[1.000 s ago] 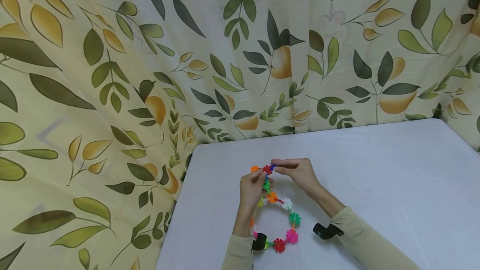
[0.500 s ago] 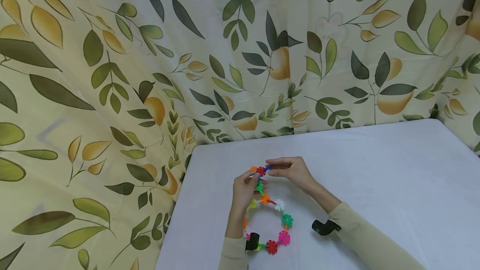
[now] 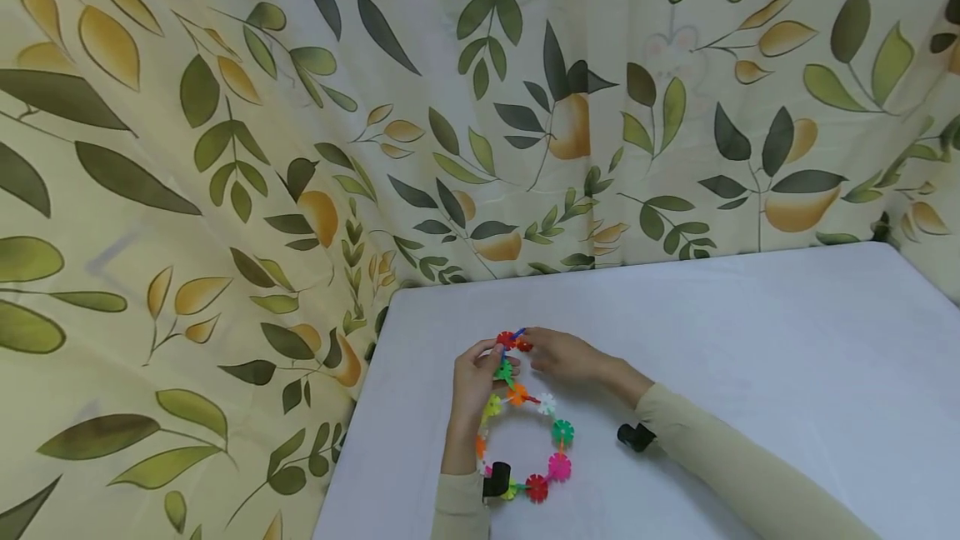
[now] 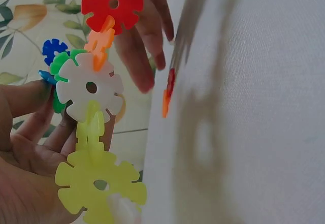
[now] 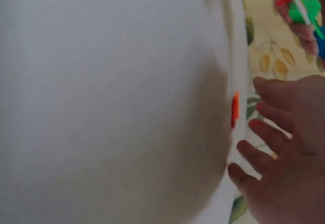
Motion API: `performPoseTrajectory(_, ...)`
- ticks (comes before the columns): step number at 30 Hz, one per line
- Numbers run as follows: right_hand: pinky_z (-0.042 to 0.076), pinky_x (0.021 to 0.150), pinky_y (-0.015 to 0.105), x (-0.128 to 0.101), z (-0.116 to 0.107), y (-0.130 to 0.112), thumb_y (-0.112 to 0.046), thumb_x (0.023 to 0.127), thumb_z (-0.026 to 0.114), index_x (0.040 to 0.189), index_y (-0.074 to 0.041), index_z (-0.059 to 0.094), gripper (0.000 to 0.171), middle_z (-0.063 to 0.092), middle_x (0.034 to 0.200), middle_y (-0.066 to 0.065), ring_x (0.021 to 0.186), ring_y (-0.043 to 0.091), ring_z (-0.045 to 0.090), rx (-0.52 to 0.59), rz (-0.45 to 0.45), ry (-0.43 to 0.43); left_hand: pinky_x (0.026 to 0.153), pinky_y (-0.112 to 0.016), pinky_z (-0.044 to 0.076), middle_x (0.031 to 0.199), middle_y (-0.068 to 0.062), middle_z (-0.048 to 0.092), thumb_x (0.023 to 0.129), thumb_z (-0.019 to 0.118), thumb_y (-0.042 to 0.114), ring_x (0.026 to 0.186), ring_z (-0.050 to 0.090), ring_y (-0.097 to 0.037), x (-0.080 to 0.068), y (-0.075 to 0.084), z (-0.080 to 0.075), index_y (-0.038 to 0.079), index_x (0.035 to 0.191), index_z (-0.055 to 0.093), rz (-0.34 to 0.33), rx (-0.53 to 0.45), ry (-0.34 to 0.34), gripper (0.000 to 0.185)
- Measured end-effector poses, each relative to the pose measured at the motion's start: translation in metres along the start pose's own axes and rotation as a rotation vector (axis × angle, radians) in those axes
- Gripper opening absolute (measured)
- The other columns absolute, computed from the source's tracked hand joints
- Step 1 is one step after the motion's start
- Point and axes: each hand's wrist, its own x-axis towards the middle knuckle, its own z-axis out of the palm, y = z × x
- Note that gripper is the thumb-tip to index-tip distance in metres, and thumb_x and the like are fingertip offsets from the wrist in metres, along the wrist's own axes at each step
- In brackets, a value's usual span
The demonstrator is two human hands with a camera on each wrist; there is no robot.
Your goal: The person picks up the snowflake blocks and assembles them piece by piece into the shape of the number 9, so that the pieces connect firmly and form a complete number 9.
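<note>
A ring of colourful plastic snowflake discs (image 3: 536, 488), slotted together, hangs below my left hand (image 3: 474, 377). The thumb and fingers of that hand pinch the chain near its top, at a blue disc (image 4: 46, 76) beside a green one. A red disc (image 3: 506, 341) and a dark blue disc (image 4: 54, 51) stick out beyond the grip. My right hand (image 5: 284, 148) holds nothing; its fingers are spread and slightly bent above the table. Close to its fingertips lie loose orange and red discs (image 5: 235, 109), seen edge-on.
A white-covered table (image 3: 720, 340) lies under both hands. Behind and to the left hangs a leaf-patterned curtain (image 3: 420, 107). Black wrist cameras sit on the left sleeve (image 3: 461, 502) and the right sleeve (image 3: 690, 423).
My right hand has let go of the dark blue disc and moved left and down toward the loose discs. My left hand and the chain have shifted slightly left.
</note>
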Motion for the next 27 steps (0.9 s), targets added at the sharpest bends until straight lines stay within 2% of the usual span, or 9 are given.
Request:
performPoseTrajectory(4, 0.029, 0.12, 0.061, -0.002, 0.007, -0.004, -0.021, 0.103, 0.065, 0.153, -0.002, 0.049, 0.056, 0.043, 0.161, 0.019, 0.152, 0.044, 0.032, -0.146, -0.054, -0.085, 0.068, -0.037, 0.063, 0.099, -0.032, 0.074, 0.106, 0.064, 0.023, 0.089, 0.075, -0.047, 0.0, -0.001, 0.001, 0.0, 0.121, 0.071, -0.003, -0.005, 0.0, 0.028)
performPoseTrajectory(8, 0.024, 0.121, 0.064, -0.008, 0.009, -0.008, -0.029, 0.105, 0.062, 0.158, -0.001, 0.04, 0.064, 0.035, 0.166, 0.018, 0.154, 0.043, 0.028, -0.262, -0.047, -0.108, 0.067, -0.034, 0.063, 0.098, -0.027, 0.075, 0.106, 0.064, 0.025, 0.088, 0.076, -0.043, 0.0, -0.002, 0.001, 0.005, 0.119, 0.073, -0.006, 0.013, 0.002, 0.026)
performPoseTrajectory(12, 0.023, 0.121, 0.065, -0.016, 0.009, -0.009, -0.041, 0.104, 0.062, 0.16, 0.0, 0.036, 0.074, 0.029, 0.169, 0.017, 0.155, 0.04, 0.027, -0.331, -0.02, -0.115, 0.067, -0.035, 0.063, 0.094, -0.022, 0.077, 0.106, 0.064, 0.024, 0.085, 0.077, -0.037, 0.001, -0.001, -0.001, 0.004, 0.12, 0.073, -0.002, 0.024, 0.01, 0.026)
performPoseTrajectory(17, 0.024, 0.12, 0.066, -0.028, 0.003, -0.009, -0.048, 0.101, 0.064, 0.159, 0.0, 0.037, 0.08, 0.031, 0.168, 0.017, 0.155, 0.039, 0.028, -0.393, 0.011, -0.117, 0.07, -0.037, 0.063, 0.091, -0.019, 0.077, 0.105, 0.065, 0.024, 0.083, 0.078, -0.036, 0.003, -0.001, 0.001, 0.002, 0.12, 0.071, 0.007, 0.014, -0.004, 0.027)
performPoseTrajectory(22, 0.025, 0.119, 0.068, -0.038, -0.004, -0.012, -0.048, 0.1, 0.067, 0.157, 0.001, 0.04, 0.08, 0.034, 0.166, 0.018, 0.153, 0.041, 0.03, -0.42, 0.062, -0.126, 0.071, -0.037, 0.063, 0.091, -0.017, 0.078, 0.105, 0.065, 0.024, 0.086, 0.077, -0.039, 0.003, -0.001, 0.005, 0.004, 0.12, 0.072, -0.012, 0.019, -0.018, 0.026)
performPoseTrajectory(27, 0.025, 0.117, 0.071, -0.043, -0.003, -0.014, -0.047, 0.098, 0.071, 0.157, -0.003, 0.044, 0.078, 0.035, 0.165, 0.02, 0.152, 0.046, 0.03, -0.396, 0.085, -0.071, 0.071, -0.038, 0.063, 0.092, -0.02, 0.077, 0.106, 0.064, 0.024, 0.09, 0.075, -0.046, 0.003, -0.001, 0.011, 0.002, 0.119, 0.072, -0.006, 0.019, -0.033, 0.026)
